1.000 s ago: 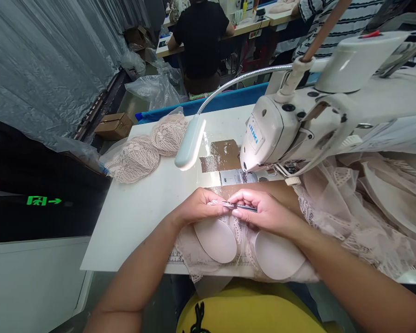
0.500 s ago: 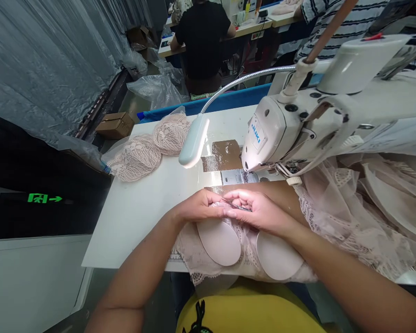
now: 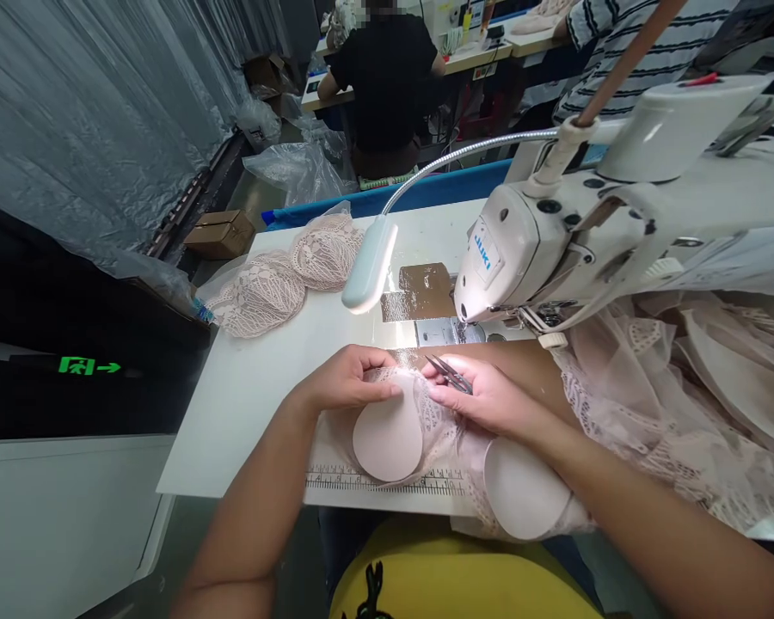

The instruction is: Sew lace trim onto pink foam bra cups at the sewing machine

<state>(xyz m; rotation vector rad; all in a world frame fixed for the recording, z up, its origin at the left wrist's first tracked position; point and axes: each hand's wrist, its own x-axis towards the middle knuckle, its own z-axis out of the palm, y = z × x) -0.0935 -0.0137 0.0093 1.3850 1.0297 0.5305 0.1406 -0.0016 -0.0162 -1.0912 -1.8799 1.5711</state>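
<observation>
White sewing table (image 3: 264,378), workshop floor, grey plastic sheeting (image 3: 70,112) hung along the left wall. One lace bra (image 3: 435,421) lies inside-up at the table's near edge, its two smooth padded cups facing the camera, the right cup hanging partly over the edge. Left hand (image 3: 345,383) is closed on the upper rim of the left cup, fingers curled over the lace. Right hand (image 3: 483,400) grips one pair of thread snips (image 3: 450,374), tips pointing up and left, just beside the lace at the bra's middle. One printed ruler strip (image 3: 374,481) runs along the table front, partly covered by the bra. Directly behind the hands: one JUKI sewing machine (image 3: 555,241), its head overhanging the table, and one gooseneck lamp (image 3: 369,265), lit, head low over the surface. At the far left corner, well apart from the hands, a second lace bra (image 3: 284,275) sits cups-up, two cups. To the right, under the machine arm, a heaped pile of lace pieces (image 3: 684,387), too tangled to count. On the floor beyond: a cardboard box (image 3: 219,234) and clear plastic bags (image 3: 297,168). Two other people at benches behind, one in black (image 3: 393,77), one in stripes (image 3: 625,43).
</observation>
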